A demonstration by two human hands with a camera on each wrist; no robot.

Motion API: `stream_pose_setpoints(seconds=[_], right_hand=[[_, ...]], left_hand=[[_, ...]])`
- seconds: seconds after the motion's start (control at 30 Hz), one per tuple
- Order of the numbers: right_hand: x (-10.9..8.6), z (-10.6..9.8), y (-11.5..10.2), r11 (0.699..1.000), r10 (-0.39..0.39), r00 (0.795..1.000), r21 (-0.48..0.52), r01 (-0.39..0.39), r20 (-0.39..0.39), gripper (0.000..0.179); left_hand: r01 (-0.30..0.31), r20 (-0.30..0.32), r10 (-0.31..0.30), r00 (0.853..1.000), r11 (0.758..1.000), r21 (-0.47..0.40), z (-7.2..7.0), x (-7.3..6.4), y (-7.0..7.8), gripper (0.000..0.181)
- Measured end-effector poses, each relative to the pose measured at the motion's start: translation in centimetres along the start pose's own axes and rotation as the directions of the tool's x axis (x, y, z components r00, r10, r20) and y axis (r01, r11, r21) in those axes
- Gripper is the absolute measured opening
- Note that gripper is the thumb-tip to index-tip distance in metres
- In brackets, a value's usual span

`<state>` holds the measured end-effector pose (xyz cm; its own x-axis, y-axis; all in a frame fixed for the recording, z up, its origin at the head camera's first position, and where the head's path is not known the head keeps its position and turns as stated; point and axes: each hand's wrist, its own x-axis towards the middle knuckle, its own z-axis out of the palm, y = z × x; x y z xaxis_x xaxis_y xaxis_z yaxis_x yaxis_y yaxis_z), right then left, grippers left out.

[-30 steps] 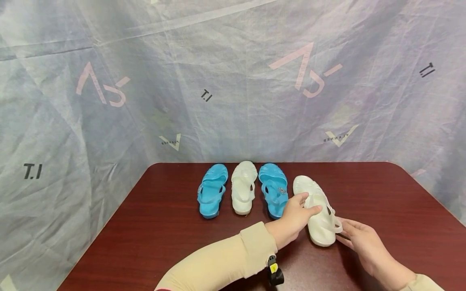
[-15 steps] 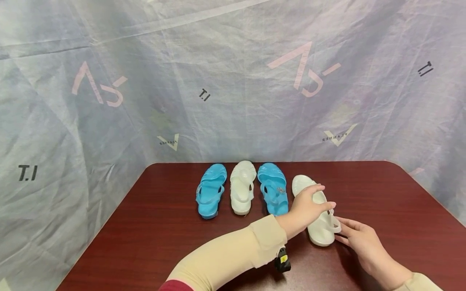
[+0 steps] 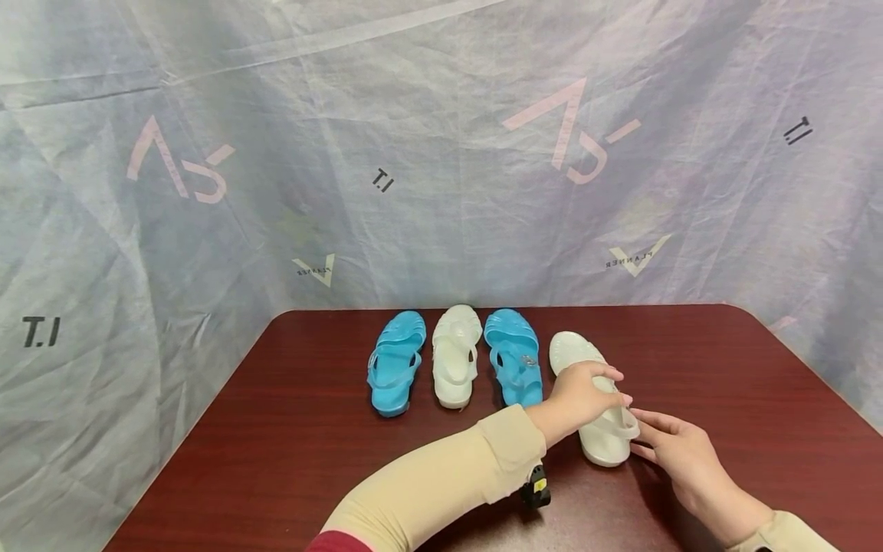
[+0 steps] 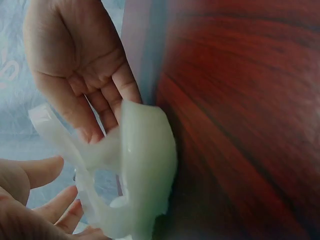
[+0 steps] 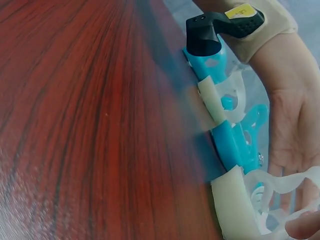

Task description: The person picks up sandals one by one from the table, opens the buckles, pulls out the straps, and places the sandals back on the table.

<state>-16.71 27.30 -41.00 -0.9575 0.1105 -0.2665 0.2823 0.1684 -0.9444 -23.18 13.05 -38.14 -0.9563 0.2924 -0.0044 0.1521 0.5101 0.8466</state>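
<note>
At the right end of a row, a white sandal [image 3: 603,447] lies on the table with its toe tilted left. My left hand [image 3: 581,392] reaches across its upper, thumb and fingers spread apart near the strap. In the left wrist view that hand [image 4: 25,205] sits beside the strap of the white sandal [image 4: 147,155], thumb extended. My right hand [image 3: 684,454] is at the sandal's right side, with nearly straight fingertips at the heel strap. Its palm faces the camera in the left wrist view, fingertips partly hidden behind the sandal.
To the left lie a blue sandal [image 3: 517,376], another white sandal [image 3: 455,376] and a second blue sandal [image 3: 393,383], toes away from me. The dark red table [image 3: 276,475] ends at a grey printed cloth [image 3: 441,230]. A black camera [image 3: 536,488] hangs from my left wrist.
My left hand has moved right across the white sandal, from its left edge toward the strap on its right side. The right hand and sandals hold nearly the same places; the view shifts slightly.
</note>
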Motion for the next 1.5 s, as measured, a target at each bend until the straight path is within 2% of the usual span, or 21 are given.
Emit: stream_pose_setpoints(seconds=[0.13, 0.23, 0.4, 0.47, 0.7, 0.93, 1.2, 1.4, 1.5], right_hand=[[0.0, -0.1, 0.0, 1.000, 0.006, 1.000, 0.019, -0.006, -0.009, 0.056], [0.1, -0.1, 0.0, 1.000, -0.003, 1.000, 0.010, 0.003, -0.009, 0.053], [0.4, -0.1, 0.0, 1.000, -0.025, 1.000, -0.005, 0.025, -0.009, 0.049], [0.4, -0.1, 0.0, 1.000, -0.027, 1.000, -0.007, 0.027, -0.010, 0.046], [0.6, -0.1, -0.3, 0.997, -0.048, 0.999, -0.056, 0.047, -0.019, 0.042], [0.7, -0.2, -0.2, 0.994, -0.063, 0.998, -0.093, 0.061, -0.021, 0.043], [0.7, -0.6, -0.1, 0.991, -0.069, 0.998, -0.112, 0.069, 0.002, 0.039], [0.9, -1.0, -0.2, 0.993, -0.048, 0.999, -0.103, 0.049, 0.019, 0.037], [0.9, -1.2, -0.4, 0.995, -0.038, 0.999, -0.094, 0.040, 0.027, 0.037]], left_hand=[[-0.012, 0.006, 0.012, 1.000, 0.999, 0.034, -0.2, 0.0, -0.5, 0.020], [-0.073, 0.015, 0.072, 0.997, 0.993, 0.096, -0.3, 0.2, -0.9, 0.018], [-0.162, 0.034, 0.158, 0.987, 0.967, 0.195, -0.6, 0.7, -1.7, 0.015], [-0.169, 0.041, 0.164, 0.986, 0.963, 0.210, -0.7, 0.8, -2.0, 0.013], [-0.179, 0.100, 0.163, 0.982, 0.967, 0.179, -1.1, 1.0, -2.5, 0.009], [-0.203, 0.170, 0.167, 0.971, 0.952, 0.228, -1.6, 1.2, -2.3, 0.010], [-0.193, 0.226, 0.131, 0.965, 0.942, 0.275, -1.1, 1.7, -2.7, 0.013], [-0.232, 0.248, 0.154, 0.956, 0.917, 0.325, -1.0, 1.8, -2.5, 0.013], [-0.230, 0.243, 0.154, 0.958, 0.918, 0.322, -0.9, 1.8, -2.5, 0.013]])
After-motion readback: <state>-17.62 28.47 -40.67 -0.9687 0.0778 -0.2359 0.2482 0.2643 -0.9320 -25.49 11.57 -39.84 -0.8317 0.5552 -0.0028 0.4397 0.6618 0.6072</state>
